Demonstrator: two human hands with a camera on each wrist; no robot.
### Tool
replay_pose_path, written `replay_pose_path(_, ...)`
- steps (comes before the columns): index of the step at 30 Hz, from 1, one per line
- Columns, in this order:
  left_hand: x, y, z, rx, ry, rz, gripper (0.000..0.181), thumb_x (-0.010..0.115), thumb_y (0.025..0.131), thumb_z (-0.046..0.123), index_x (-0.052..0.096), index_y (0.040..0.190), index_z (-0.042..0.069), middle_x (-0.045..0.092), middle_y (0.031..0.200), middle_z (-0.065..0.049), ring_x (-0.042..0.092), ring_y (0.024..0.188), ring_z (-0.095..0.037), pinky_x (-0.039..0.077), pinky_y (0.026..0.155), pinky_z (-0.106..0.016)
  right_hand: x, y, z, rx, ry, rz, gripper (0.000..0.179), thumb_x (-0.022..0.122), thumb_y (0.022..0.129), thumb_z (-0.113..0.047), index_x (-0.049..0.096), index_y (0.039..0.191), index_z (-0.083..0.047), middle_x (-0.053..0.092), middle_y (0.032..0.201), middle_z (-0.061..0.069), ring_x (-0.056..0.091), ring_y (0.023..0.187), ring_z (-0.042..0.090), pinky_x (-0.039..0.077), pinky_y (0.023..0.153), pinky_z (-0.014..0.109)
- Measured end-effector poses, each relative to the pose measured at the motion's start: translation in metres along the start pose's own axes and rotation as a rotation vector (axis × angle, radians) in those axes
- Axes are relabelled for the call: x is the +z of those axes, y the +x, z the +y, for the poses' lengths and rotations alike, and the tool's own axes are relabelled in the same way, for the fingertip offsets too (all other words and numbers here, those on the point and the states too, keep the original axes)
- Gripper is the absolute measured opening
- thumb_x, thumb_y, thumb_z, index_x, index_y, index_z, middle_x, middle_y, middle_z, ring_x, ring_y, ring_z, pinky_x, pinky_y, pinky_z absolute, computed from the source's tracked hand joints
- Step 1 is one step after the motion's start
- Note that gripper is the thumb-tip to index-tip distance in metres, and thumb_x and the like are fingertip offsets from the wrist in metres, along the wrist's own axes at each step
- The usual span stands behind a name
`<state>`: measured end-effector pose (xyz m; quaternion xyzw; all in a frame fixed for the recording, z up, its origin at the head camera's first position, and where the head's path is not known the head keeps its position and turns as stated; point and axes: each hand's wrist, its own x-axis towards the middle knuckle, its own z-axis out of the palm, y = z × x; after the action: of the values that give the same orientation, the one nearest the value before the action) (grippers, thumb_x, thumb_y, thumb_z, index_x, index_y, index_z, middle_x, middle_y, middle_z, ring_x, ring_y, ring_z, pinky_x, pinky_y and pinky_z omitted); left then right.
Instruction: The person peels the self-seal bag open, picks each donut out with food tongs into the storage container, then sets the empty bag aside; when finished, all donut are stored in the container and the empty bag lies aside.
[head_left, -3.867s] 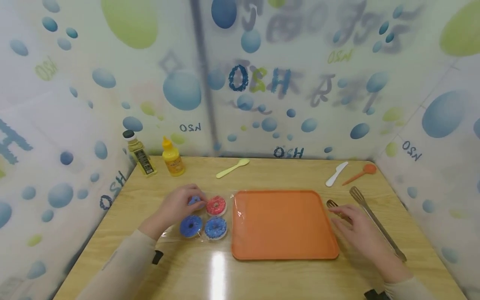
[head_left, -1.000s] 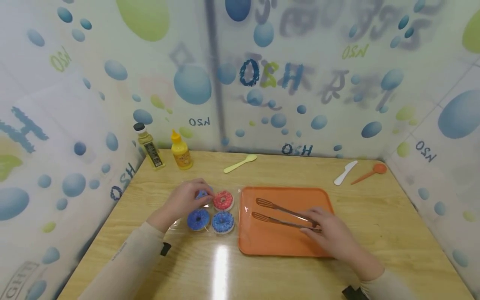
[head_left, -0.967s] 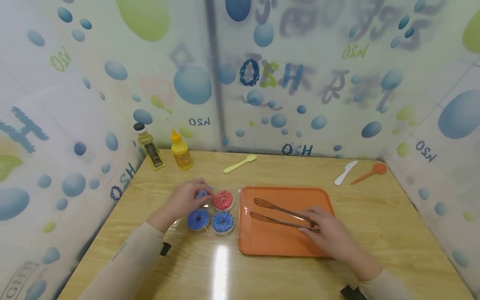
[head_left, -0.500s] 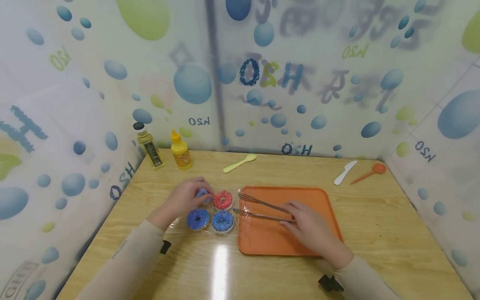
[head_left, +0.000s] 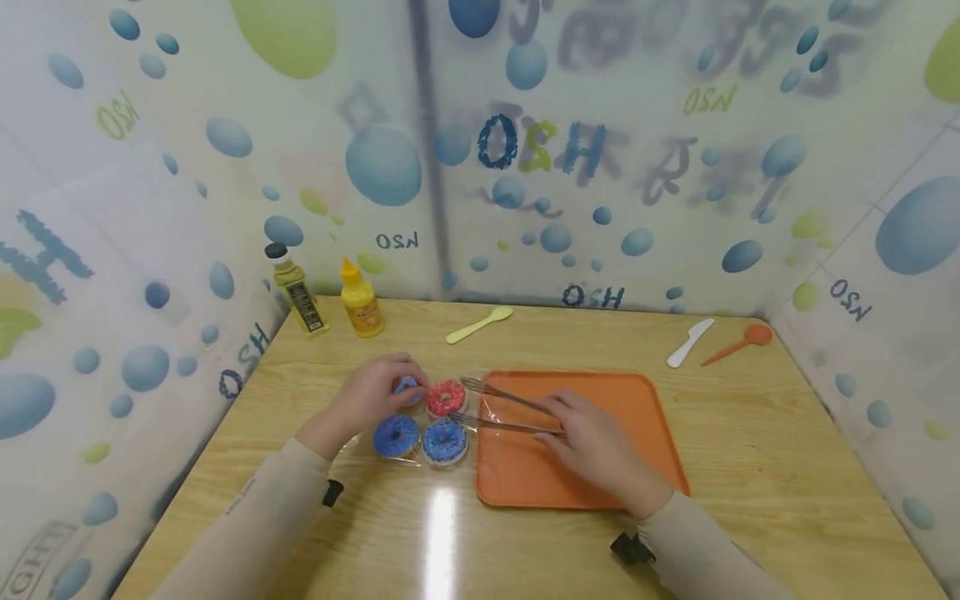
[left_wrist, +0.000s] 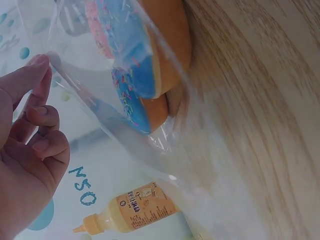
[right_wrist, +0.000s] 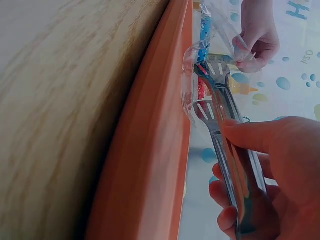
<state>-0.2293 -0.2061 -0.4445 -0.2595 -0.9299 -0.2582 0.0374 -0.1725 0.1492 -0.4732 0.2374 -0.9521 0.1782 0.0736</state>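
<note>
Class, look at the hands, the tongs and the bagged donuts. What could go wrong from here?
The tongs might snag the bag, since clear film lies close around their slotted tips.

Closing them could nudge the wrong donut: one tip appears near where the red donut meets the blue donut nearer the person.

The left hand pinches only the film's edge, so the bag could slip and sag onto the tips.

Head view: bench overlooked from above, facing forward. Wrist views: set close, tilted sideways; doughnuts shared, upper frame.
</note>
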Motion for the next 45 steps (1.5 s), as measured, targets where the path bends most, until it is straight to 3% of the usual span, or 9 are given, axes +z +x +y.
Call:
replay_pose_path(9,0.001,0.0,-0.001,0.034,-0.003,0.017,0.006,0.078,0.094,0.016,0.078,0.098,0.02,0.07,0.099,0.009,0.056,0.075,-0.006,0.049,0.067,-0.026,0.004,0.011,-0.005,0.029,0.003,-0.041,0.048,0.078,0.092,-0.04,0.066,0.137,-0.025,0.063,0.118,-0.007,0.053,0.08,0.004,0.047,0.063,0.023)
replay_pose_path(22,0.0,-0.001,-0.001,0.015,-0.003,0.024,0.005,0.077,0.094,0.016,0.079,0.096,0.021,0.069,0.097,0.009,0.052,0.071,-0.006,0.047,0.064,-0.025,0.007,0.011,-0.004,0.014,0.056,-0.028,0.043,0.079,0.092,-0.035,0.069,0.132,-0.022,0.063,0.115,-0.007,0.054,0.08,0.006,0.048,0.063,0.024)
replay_pose_path(31,0.0,-0.002,-0.001,0.01,-0.002,0.025,0.002,0.077,0.095,0.02,0.079,0.096,0.02,0.068,0.096,0.009,0.051,0.069,-0.007,0.046,0.062,-0.025,-0.003,-0.005,0.006,-0.003,0.143,0.044,0.044,0.082,0.09,-0.027,0.069,0.132,-0.018,0.065,0.113,0.0,0.052,0.072,0.005,0.046,0.06,0.021)
replay_pose_path(45,0.0,-0.005,-0.002,0.005,0.007,0.031,0.003,0.076,0.096,0.02,0.078,0.096,0.02,0.068,0.095,0.009,0.05,0.067,-0.007,0.045,0.061,-0.025,-0.014,-0.036,0.031,-0.012,0.134,0.11,0.046,0.083,0.089,-0.024,0.068,0.132,-0.018,0.065,0.116,-0.003,0.051,0.076,0.004,0.046,0.061,0.021)
